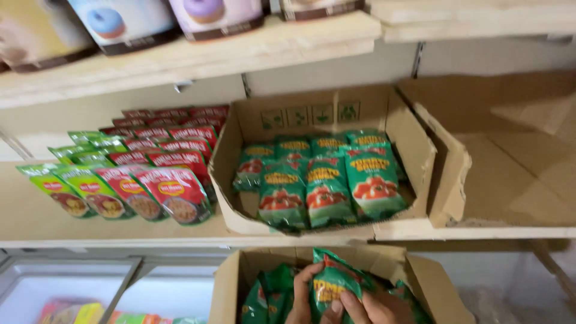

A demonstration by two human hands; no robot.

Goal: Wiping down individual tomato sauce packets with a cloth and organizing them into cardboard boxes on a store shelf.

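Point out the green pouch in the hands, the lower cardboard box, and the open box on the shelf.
green pouch (333, 285), head view, its front face.
lower cardboard box (225, 288), head view, left wall.
open box on the shelf (312, 111), head view, back wall.

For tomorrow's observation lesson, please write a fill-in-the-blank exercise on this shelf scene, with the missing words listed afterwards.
1. Both hands, the left hand and the right hand, grip a ____ pouch over the lower cardboard box.
2. The box on the shelf holds standing pouches of the ____ colour.
3. Left of that box, the red pouches and light green pouches stand in ____.
4. The open box to the right is made of ____.

Missing words: green; same; rows; cardboard
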